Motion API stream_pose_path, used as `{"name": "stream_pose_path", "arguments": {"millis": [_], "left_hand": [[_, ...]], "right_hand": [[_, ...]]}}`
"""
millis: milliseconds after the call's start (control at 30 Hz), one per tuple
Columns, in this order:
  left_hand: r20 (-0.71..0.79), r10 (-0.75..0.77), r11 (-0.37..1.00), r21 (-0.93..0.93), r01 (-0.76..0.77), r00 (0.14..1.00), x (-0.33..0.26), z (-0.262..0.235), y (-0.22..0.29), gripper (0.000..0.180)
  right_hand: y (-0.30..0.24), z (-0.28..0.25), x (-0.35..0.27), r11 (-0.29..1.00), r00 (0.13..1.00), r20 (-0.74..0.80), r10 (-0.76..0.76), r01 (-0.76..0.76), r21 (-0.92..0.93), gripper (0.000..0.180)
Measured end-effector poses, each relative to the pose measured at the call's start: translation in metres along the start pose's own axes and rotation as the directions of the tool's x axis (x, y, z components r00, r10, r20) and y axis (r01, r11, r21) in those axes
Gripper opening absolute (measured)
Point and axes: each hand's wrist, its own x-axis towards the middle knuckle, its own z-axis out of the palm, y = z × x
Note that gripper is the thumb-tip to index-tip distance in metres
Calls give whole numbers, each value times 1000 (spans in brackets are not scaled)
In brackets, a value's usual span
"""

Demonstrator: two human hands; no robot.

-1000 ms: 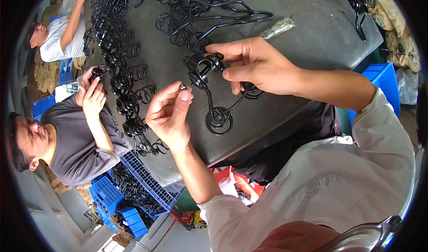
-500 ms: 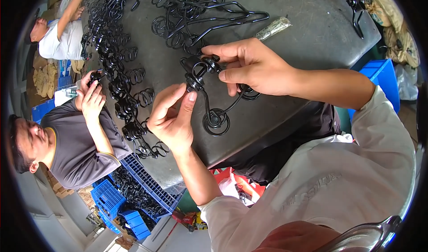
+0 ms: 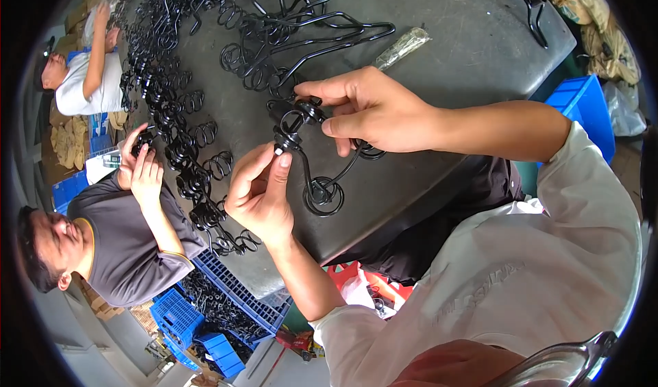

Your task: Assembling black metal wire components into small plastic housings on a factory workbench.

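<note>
Pinching a small bright part (image 3: 279,151) in my left grip (image 3: 262,196), right grip (image 3: 384,115) clamped on the black wire piece (image 3: 312,112) over the desk (image 3: 473,65), I judge that piece light, stiff, best held by its collar (image 3: 287,140).

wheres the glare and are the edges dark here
Head view: a bright glint on the small piece at the left hand, thin highlights along the black wire assembly in the right hand; head view again: all corners fall to black.
</note>
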Motion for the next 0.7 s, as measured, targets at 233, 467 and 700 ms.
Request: {"name": "stream_pose_path", "arguments": {"millis": [233,467,700], "left_hand": [[-3,-37,996,77,37,999,-3,-6,-9,14],[-21,-75,981,176,78,997,-2,16,4,24],[33,-201,975,103,196,979,-2,12,7,38]], "right_hand": [[-8,0,-2,999,1000,11,24,-23,-40,56],[-6,3,-2,996,1000,-28,-2,0,-84,55],[-11,3,-5,992,1000,-5,10,-11,-128,56]]}}
